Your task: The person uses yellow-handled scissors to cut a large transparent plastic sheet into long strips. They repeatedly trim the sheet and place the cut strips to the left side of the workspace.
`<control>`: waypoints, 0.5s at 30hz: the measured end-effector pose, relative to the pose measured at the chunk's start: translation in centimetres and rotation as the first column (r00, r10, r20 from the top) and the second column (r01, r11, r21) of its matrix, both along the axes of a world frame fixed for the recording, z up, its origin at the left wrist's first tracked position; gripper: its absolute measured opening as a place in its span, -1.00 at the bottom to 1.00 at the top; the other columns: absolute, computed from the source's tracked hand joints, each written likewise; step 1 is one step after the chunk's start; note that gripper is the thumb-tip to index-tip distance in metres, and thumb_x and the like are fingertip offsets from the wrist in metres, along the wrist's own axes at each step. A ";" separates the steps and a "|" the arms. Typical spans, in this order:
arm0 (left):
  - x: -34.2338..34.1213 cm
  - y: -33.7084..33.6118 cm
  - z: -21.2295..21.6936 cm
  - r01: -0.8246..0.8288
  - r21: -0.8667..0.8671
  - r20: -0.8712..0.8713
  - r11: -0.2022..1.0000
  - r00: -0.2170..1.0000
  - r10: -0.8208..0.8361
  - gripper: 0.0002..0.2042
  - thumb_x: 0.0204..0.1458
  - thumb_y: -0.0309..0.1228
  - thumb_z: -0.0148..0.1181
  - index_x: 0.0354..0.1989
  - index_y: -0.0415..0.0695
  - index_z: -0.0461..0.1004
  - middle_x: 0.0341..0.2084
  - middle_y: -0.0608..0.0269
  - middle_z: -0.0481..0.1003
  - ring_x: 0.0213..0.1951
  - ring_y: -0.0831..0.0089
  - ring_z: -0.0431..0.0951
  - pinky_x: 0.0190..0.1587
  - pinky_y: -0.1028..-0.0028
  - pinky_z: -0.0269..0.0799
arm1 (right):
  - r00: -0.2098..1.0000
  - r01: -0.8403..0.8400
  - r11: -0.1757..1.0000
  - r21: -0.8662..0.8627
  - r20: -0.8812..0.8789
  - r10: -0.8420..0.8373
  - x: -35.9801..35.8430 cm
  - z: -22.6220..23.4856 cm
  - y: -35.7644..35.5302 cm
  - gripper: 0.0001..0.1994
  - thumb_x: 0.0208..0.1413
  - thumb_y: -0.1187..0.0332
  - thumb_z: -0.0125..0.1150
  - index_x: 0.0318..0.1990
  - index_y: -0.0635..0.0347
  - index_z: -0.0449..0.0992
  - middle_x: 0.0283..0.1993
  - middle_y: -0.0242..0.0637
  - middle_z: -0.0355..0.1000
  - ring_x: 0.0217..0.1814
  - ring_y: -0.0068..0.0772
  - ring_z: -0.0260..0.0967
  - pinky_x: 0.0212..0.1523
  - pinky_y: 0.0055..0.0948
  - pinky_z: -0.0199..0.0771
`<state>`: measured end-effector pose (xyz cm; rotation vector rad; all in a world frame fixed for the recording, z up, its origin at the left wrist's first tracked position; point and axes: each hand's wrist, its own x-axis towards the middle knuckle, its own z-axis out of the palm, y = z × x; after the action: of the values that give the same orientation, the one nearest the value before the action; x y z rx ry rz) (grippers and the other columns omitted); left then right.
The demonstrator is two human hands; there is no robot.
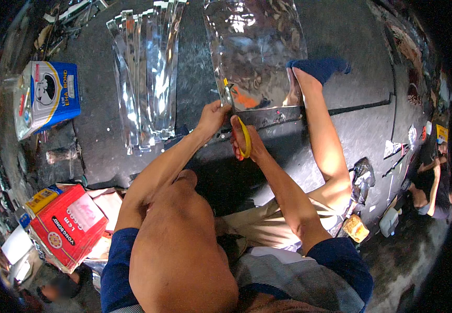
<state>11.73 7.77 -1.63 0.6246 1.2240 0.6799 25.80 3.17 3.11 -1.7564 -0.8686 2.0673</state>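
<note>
A glossy, mirror-like sheet (260, 49) lies on the dark floor mat in front of me. My left hand (214, 118) pinches its near left corner. In my right hand (246, 140) is a pair of scissors (245, 136) with yellow handles. Their blades point away from me and lie along the sheet's left edge, close to my left fingers. How far the blades are apart is too small to tell. Left of the sheet, several long shiny strips (150, 78) lie side by side.
My outstretched leg (326, 135) with a dark blue sock borders the sheet on the right. At the left stand a blue tin (59, 94) and a red box (69, 227). A yellowish block (356, 228) lies by my right knee. Another person (430, 182) sits at the far right.
</note>
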 end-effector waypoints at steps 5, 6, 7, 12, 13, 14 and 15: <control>-0.3 0.1 2.7 -0.054 -0.011 0.152 0.998 0.987 0.056 -0.83 0.20 -0.38 -0.02 -0.22 -0.23 0.41 -0.51 0.37 0.42 -0.52 0.61 0.39 -0.49 0.57 0.28 | 1.000 0.005 0.988 0.155 0.018 -0.008 -1.2 -0.8 4.4 -0.20 -0.03 -0.48 -0.27 -0.65 0.25 0.30 -0.79 -0.29 0.18 -0.83 -0.40 0.22 -0.81 -0.38 0.22; -0.3 0.3 3.5 -0.072 -0.016 0.189 0.997 0.979 0.074 -0.83 0.21 -0.38 -0.03 -0.21 -0.24 0.40 -0.49 0.35 0.44 -0.49 0.59 0.42 -0.47 0.56 0.32 | 0.994 -0.087 0.954 0.285 0.093 0.063 -1.1 -1.6 5.2 -0.18 0.03 -0.44 -0.33 -0.60 0.29 0.36 -0.78 -0.24 0.23 -0.82 -0.37 0.23 -0.77 -0.37 0.25; -0.4 0.5 4.3 -0.017 -0.003 0.161 1.000 0.987 0.017 -0.83 0.21 -0.38 -0.03 -0.21 -0.25 0.39 -0.47 0.33 0.45 -0.46 0.57 0.44 -0.43 0.55 0.34 | 0.989 -0.111 0.933 0.341 0.134 0.068 -0.9 -2.2 6.2 -0.19 0.05 -0.43 -0.33 -0.58 0.30 0.37 -0.75 -0.21 0.26 -0.78 -0.35 0.26 -0.74 -0.37 0.26; -0.4 -0.5 5.4 -0.001 0.069 0.155 0.998 0.988 -0.010 -0.82 0.21 -0.37 -0.02 -0.17 -0.24 0.39 -0.47 0.35 0.43 -0.47 0.61 0.41 -0.43 0.58 0.31 | 0.957 -0.164 0.908 0.385 0.287 0.051 -1.9 -1.9 10.4 -0.15 0.04 -0.44 -0.37 -0.31 0.33 0.48 -0.50 -0.09 0.44 -0.47 -0.32 0.41 -0.40 -0.34 0.35; -0.5 -0.6 5.5 0.007 0.062 0.132 0.998 0.991 -0.015 -0.83 0.20 -0.37 -0.02 -0.18 -0.21 0.40 -0.52 0.39 0.39 -0.53 0.63 0.34 -0.50 0.60 0.22 | 0.941 -0.219 0.910 0.352 0.323 0.101 -1.9 -2.0 11.7 -0.12 0.02 -0.46 -0.38 -0.25 0.32 0.50 -0.46 -0.09 0.46 -0.43 -0.33 0.41 -0.36 -0.34 0.35; -0.5 -0.5 5.6 0.016 0.057 0.111 0.998 0.994 -0.023 -0.84 0.20 -0.37 -0.02 -0.18 -0.17 0.41 -0.57 0.44 0.35 -0.59 0.66 0.28 -0.56 0.61 0.14 | 0.900 -0.333 0.895 0.297 0.385 0.207 -1.6 -2.3 12.9 -0.08 -0.03 -0.50 -0.41 -0.15 0.28 0.50 -0.41 -0.07 0.47 -0.38 -0.30 0.41 -0.30 -0.29 0.35; -0.5 -0.5 5.8 0.024 0.051 0.089 0.998 0.996 -0.029 -0.86 0.19 -0.38 -0.02 -0.19 -0.14 0.42 -0.61 0.48 0.32 -0.65 0.68 0.21 -0.62 0.63 0.06 | 0.919 -0.290 0.915 0.281 0.349 0.185 -1.7 -2.7 13.8 -0.08 -0.03 -0.50 -0.40 -0.12 0.27 0.50 -0.41 -0.07 0.47 -0.38 -0.30 0.40 -0.31 -0.29 0.35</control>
<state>11.24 7.23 4.21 0.6442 1.1164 0.7110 24.08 17.02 0.41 -1.8915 -1.4984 1.6614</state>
